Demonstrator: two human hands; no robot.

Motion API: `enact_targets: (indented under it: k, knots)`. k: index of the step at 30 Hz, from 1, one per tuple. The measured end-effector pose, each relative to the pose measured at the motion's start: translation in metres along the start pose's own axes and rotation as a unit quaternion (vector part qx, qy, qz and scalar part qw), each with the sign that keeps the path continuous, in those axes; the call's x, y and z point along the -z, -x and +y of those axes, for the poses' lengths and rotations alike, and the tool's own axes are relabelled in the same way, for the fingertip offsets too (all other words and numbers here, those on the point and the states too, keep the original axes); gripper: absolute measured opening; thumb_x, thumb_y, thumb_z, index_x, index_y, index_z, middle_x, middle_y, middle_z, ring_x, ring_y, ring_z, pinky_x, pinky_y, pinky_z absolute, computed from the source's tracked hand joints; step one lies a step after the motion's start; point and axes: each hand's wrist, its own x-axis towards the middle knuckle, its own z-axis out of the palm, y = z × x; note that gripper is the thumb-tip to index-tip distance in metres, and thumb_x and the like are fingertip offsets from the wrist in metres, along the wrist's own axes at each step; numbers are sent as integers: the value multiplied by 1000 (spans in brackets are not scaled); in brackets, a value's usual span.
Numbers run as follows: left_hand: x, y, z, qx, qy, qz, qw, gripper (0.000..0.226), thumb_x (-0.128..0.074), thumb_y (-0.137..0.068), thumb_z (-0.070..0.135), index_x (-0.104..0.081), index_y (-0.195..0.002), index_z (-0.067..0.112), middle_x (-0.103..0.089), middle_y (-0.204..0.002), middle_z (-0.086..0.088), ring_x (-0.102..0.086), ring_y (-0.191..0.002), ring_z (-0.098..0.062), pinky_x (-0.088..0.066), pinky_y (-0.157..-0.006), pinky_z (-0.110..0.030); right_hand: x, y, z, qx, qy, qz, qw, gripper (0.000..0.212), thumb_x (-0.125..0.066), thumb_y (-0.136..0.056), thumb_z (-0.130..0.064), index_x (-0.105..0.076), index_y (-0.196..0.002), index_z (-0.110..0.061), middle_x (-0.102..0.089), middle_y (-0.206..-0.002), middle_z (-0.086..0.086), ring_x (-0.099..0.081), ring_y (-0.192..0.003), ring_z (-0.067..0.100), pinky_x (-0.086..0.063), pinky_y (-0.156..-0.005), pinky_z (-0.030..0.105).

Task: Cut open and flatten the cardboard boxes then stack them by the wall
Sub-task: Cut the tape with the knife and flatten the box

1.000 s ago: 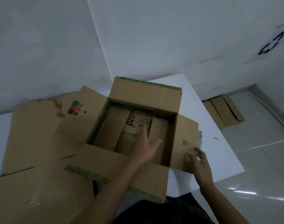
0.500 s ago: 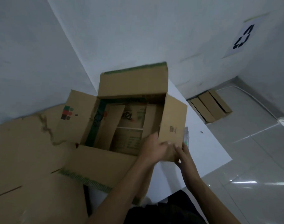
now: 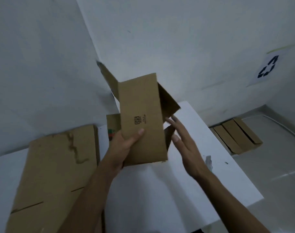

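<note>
Aloft, cardboard box [image 3: 141, 118] in left hand [image 3: 125, 145]

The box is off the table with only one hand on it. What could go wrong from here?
1. The left hand alone holds the cardboard box, its grip near a lower corner. The right hand is open beside it, so the box may twist or slip.
2. The box's loose flaps stick out and might snag the flattened cardboard lying on the table.
</note>
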Motion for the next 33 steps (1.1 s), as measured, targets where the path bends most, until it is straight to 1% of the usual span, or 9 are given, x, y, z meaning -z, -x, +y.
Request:
enact_targets:
  k: [3, 6, 8, 14, 19, 21, 25, 30, 33]
  knots:
    - [25, 1, 8, 12, 43, -21, 999, 60, -85, -70, 45, -66, -120, 18, -74, -116, -3, -69, -109, -23, -54, -92, -40, 16, -17, -10, 17, 28, 1, 999, 56, -38, -91, -67, -51, -139, -42, -64, -126, -15, -55, -122, 3, -44, -105, 39]
    - [33, -2, 15, 8, 46, -26, 999, 65, -84, -64, 50, -66, -119, 18, -74, -115, -3, -70, -107, -21, -59, -82, -31, 20, -16, -6, 20, 37, 1, 999, 54, -34, -94, -69, -71, -112, -35, -71, -96, -12, -66, -97, 11, -52, -90, 43]
    - [33, -2, 20, 4, 60, -25, 998, 50, -73, -73, 41, -66, -117, 17, -75, -111, -2, -71, -105, -21, -59, -77, -26, 22, 0, 3, -8, 11, -24, 1000, 64, -31, -92, -76, -76, -100, -31, -71, -86, -5, -68, -87, 15, -54, -84, 41]
    - [43, 4, 23, 32, 120, -25, 992, 46, -64, -80, 30, -65, -120, 9, -75, -110, -8, -74, -95, -20, -61, -71, -29, 6, 40, 16, -203, -213, -186, 937, 69, -41, -87, -72, -71, -123, -21, -70, -107, 9, -67, -103, 27, -56, -91, 38]
    - [47, 0, 16, 28, 102, -38, 994, 98, -94, -44, 57, -64, -124, 9, -71, -119, -12, -69, -109, -26, -60, -83, -34, -18, -1, 17, -261, -131, -228, 929, 95, -39, -73, -90, -44, -148, -32, -55, -143, -9, -54, -129, 11, -38, -115, 37]
    - [44, -2, 17, 23, 101, -42, 994, 98, -93, -48, 58, -63, -127, 8, -71, -121, -13, -68, -111, -26, -59, -84, -34, -18, -15, 20, -313, -228, -222, 895, 95, -53, -80, -78, -43, -149, -15, -55, -144, 7, -55, -130, 24, -37, -116, 43]
    - [45, -9, 25, 14, 116, -39, 992, 56, -67, -83, 39, -61, -130, 10, -71, -121, -9, -67, -113, -24, -58, -89, -34, -9, -30, 11, -300, -391, -110, 863, 55, -70, -84, -21, -55, -132, 0, -68, -121, 19, -70, -106, 29, -56, -87, 37]
    - [63, -21, 43, -35, -96, -67, 993, 72, -71, -78, 62, -55, -135, 21, -70, -121, -4, -67, -108, -10, -52, -98, -31, 22, -51, -20, -200, -360, -15, 911, 39, -65, -86, -8, -57, -124, -12, -71, -115, 12, -72, -98, 28, -60, -74, 35]
    - [69, -17, 43, -10, -384, -143, 912, 77, -75, -82, 47, -30, -144, 37, -56, -127, 18, -56, -102, 12, -40, -83, -1, 33, -68, -34, -195, -313, 28, 929, 22, -59, -97, -9, -55, -119, -7, -68, -111, 18, -74, -84, 32, -61, -70, 34]
